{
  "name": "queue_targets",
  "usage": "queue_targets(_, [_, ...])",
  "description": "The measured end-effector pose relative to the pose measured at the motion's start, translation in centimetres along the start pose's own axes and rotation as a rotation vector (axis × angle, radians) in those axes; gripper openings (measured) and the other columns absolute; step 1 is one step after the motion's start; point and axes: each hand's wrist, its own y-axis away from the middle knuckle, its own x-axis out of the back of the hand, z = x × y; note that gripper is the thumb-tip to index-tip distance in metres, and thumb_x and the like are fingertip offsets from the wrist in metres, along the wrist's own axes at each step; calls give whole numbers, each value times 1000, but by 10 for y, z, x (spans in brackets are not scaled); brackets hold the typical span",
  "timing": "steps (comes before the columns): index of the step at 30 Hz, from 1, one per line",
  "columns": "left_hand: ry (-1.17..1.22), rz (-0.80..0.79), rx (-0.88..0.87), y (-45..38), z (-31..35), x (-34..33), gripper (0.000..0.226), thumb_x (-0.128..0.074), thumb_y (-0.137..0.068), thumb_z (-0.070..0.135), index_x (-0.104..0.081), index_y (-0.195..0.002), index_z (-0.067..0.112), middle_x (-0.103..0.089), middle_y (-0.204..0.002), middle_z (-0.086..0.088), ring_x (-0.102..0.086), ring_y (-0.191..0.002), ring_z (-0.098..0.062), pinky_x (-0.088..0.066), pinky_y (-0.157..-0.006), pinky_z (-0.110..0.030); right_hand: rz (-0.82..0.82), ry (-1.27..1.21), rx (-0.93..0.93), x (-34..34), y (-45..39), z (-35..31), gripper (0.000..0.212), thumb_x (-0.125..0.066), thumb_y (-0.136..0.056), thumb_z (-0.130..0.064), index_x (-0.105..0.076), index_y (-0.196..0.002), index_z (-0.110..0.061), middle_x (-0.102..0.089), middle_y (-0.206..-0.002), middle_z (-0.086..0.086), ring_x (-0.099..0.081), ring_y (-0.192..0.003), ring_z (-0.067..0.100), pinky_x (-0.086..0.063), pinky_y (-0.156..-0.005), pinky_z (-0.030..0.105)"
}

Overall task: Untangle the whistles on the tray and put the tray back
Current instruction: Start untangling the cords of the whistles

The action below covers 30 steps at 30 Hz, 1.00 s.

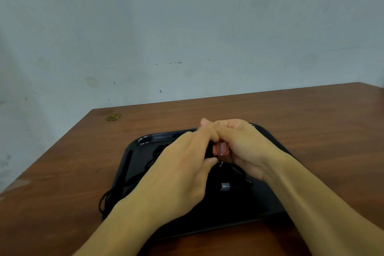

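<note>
Both your hands meet over the tray (pixel 143 140): left hand (pixel 182 164) and right hand (pixel 245 149) pinch the pink whistle (pixel 221 149) between them, cords (pixel 108 198) probably trailing off the tray's left edge.

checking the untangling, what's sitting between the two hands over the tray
In the head view, an orange-pink whistle sits between the left hand and right hand, both gripping around it above the black tray.
</note>
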Motion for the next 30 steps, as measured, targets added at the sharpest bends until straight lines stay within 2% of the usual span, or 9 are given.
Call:
queue_targets(2, [141, 4, 130, 1, -2, 3, 35, -63, -95, 24, -31, -102, 36, -59, -88, 15, -60, -81, -2, -49, -65, -20, 1, 36, 30, -3, 1, -1, 49, -68, -76, -54, -68, -85, -5, -56, -71, 12, -45, -69, 29, -40, -70, 39])
queue_targets(4, [208, 11, 183, 3, -4, 5, 42, -67, -93, 22, -28, -102, 36, -62, -84, 18, -62, -76, 1, -46, -59, -16, 11, 86, 49, -4, 2, -2, 54, -68, -75, -54, -69, -82, 0, -54, -56, 1, -46, -57, 17, -40, -63, 30])
queue_targets(6, [241, 12, 212, 3, -5, 7, 43, -68, -93, 20, -28, -103, 35, -64, -88, 21, -63, -80, 4, -48, -62, -14, 16, 175, 106, -4, 4, -4, 36, -69, -85, -43, -72, -73, -10, -55, -54, -3, -48, -52, 8, -41, -56, 23])
queue_targets(8, [244, 20, 235, 2, -6, 7, 43, -69, -92, 22, -28, -104, 30, -67, -97, 18, -64, -84, 3, -52, -67, -19, 32, 272, 218, -5, 5, -5, 29, -68, -92, -31, -71, -66, -18, -60, -58, -3, -51, -53, 6, -43, -55, 21])
queue_targets(12, [206, 60, 265, 3, -10, 7, 47, -71, -91, 23, -25, -102, 28, -67, -104, 15, -60, -87, 5, -49, -69, -17, 77, 486, 424, -5, 4, -2, 21, -66, -95, -28, -74, -78, -18, -68, -71, -1, -55, -58, 16, -47, -56, 28])
queue_targets(15, [140, 64, 247, 3, -13, 8, 53, -72, -90, 21, -22, -104, 32, -62, -92, 17, -57, -80, 7, -43, -64, -10, 104, 615, 475, -3, 6, -2, 13, -65, -93, -27, -72, -82, -28, -65, -82, -11, -55, -64, 8, -47, -63, 20])
queue_targets(19, [20, 21, 235, 3, -19, 10, 40, -68, -92, 28, -33, -111, 33, -62, -91, 14, -60, -80, -3, -48, -67, -23, 108, 749, 499, 1, 9, -2, 14, -68, -91, -21, -73, -91, -34, -62, -88, -10, -53, -67, 7, -42, -62, 15])
queue_targets(25, [-5, 49, 215, 1, -26, 13, 22, -68, -92, 32, -56, -110, 32, -56, -70, 17, -55, -68, -1, -36, -57, -18, 216, 976, 613, -6, 5, 2, 11, -68, -93, -27, -77, -98, -32, -53, -82, -17, -53, -73, 1, -45, -67, 25])
queue_targets(30, [79, 133, 285, 1, -28, 11, 17, -70, -90, 32, -58, -102, 32, -66, -72, 10, -60, -63, -7, -51, -61, -34, 368, 1097, 764, -17, 6, 1, 25, -54, -92, -39, -76, -99, -30, -58, -87, -13, -54, -82, 11, -51, -64, 33])
